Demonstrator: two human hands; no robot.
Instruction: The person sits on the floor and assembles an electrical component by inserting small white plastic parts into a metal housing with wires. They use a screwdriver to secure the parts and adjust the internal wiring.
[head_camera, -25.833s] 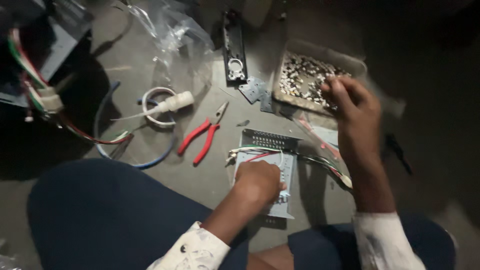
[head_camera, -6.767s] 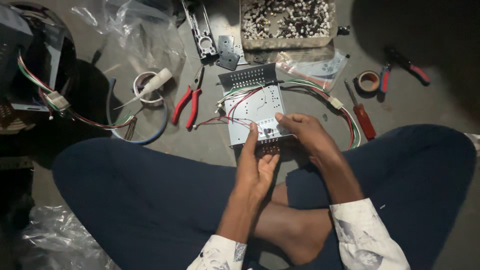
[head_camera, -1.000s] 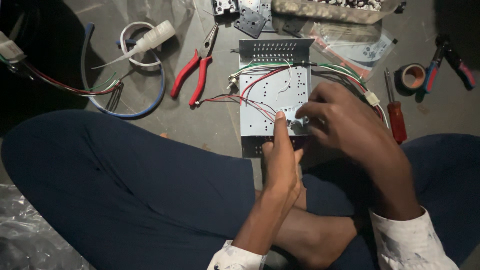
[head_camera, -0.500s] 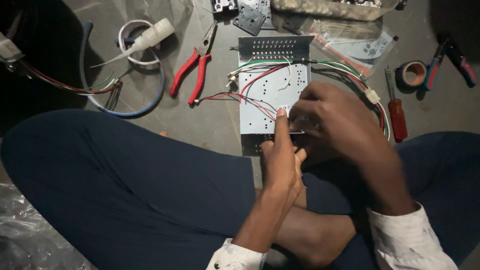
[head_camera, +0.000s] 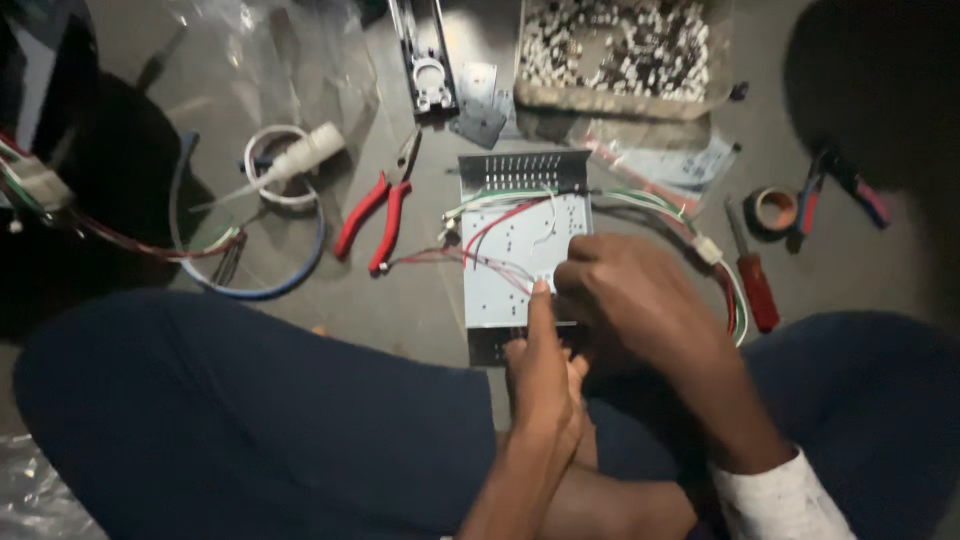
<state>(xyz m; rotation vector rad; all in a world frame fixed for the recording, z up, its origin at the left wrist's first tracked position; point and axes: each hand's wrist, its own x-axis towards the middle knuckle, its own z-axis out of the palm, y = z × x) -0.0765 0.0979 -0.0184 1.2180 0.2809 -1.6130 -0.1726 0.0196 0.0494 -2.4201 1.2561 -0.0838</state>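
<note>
The person sits cross-legged on the floor, dark trousers (head_camera: 230, 420) filling the near side. The left hand (head_camera: 540, 385) comes up between the knees with its forefinger stretched straight out, the other fingers folded under; its tip presses on the pale metal plate (head_camera: 510, 280), near the plate's middle. It grips nothing that I can see. Just to the right of that fingertip, the right hand (head_camera: 630, 300) is curled down over the plate's right part, knuckles up, fingers bunched narrow at a spot beside the left forefinger; whether they pinch something small there I cannot tell, as the hand hides it.

The plate lies flat on the floor directly under and ahead of both hands, its perforated upturned edge on the far side. Red, white and green wires (head_camera: 500, 215) run across it beyond the fingertips, and a bundle loops out past the right hand's knuckles to a white connector (head_camera: 708, 250).

Left of the fingers, well apart, lie red-handled pliers (head_camera: 375, 215), then a blue cable loop (head_camera: 250, 285) and a white plug (head_camera: 305, 155). Right of the right hand rests a red-handled screwdriver (head_camera: 752, 280), with a roll of tape (head_camera: 775, 208) just beyond. Farthest off, past the plate, stands a tray of small pale parts (head_camera: 620, 50).
</note>
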